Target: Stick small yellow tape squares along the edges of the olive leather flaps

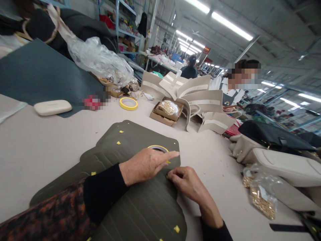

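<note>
A dark olive panel (pixel 115 201) with stitched lines lies flat before me, dotted with small yellow tape pieces (pixel 118 143). My left hand (pixel 147 164) rests over its upper part, index finger stretched out to the right. Behind that hand a yellow tape roll (pixel 157 147) lies on the panel, partly covered by the fingers. A yellow bit (pixel 168 162) shows just under the left fingers. At the panel's right edge, my right hand (pixel 187 180) is closed in a pinch; whatever sits between thumb and fingertip is too small to name.
Another yellow tape roll (pixel 128 103) and a cream case (pixel 52 107) lie farther back. Beyond are a cardboard box of gold chain (pixel 165 113) and beige bag parts (pixel 203 100). Bags of gold hardware (pixel 262 201) and a pale bag (pixel 286 164) stand right. A person (pixel 238 83) is across the table.
</note>
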### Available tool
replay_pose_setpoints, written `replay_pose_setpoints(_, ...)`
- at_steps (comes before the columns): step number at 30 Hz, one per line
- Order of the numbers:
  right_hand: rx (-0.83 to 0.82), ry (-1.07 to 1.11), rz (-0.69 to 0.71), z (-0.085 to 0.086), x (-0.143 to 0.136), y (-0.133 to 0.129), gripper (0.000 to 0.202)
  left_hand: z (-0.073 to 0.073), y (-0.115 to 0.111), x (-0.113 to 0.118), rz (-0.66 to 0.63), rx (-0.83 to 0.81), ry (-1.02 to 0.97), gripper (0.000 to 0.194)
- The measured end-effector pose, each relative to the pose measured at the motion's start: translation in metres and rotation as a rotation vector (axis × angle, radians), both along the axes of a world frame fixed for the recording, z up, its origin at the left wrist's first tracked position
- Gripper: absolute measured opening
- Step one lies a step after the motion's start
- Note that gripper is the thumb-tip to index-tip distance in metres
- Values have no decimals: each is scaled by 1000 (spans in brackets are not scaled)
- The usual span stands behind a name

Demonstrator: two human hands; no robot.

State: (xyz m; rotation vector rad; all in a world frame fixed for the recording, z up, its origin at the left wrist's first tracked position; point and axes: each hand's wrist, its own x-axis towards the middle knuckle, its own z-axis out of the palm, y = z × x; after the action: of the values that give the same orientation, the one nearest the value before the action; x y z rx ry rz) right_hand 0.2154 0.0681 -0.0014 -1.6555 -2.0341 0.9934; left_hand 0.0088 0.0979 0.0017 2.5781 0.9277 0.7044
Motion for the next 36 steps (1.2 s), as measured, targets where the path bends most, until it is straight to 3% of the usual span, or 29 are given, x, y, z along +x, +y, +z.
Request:
replay_pose_setpoints(4, 333, 185, -85, 4, 1, 0, 18, -1, -1, 2, 23, -11, 27, 51)
replay_pose_setpoints(7, 518, 169, 8, 6, -5, -1, 15, 0, -2, 4, 29, -27, 49, 48)
replay_pose_setpoints(10, 604, 103, 71, 6, -10, -3, 13, 1, -3, 6, 29, -24, 68, 44)
replay_pose_setpoints(18, 637, 120, 29, 3, -7, -4, 21, -1, -4, 6, 63, -15, 97, 32)
replay_pose_setpoints(25, 600, 63, 64, 0, -10, -5, 14, 2, -5, 8, 58, -16, 114, 32)
replay_pose_setpoints(32, 781, -44, 5, -9, -15, -3, 17, -1, -4, 8, 90, -18, 74, 4)
replay_pose_setpoints(36, 684, 47, -77, -7, -19, -3, 15, 0, -2, 8, 105, 14, 46, 7)
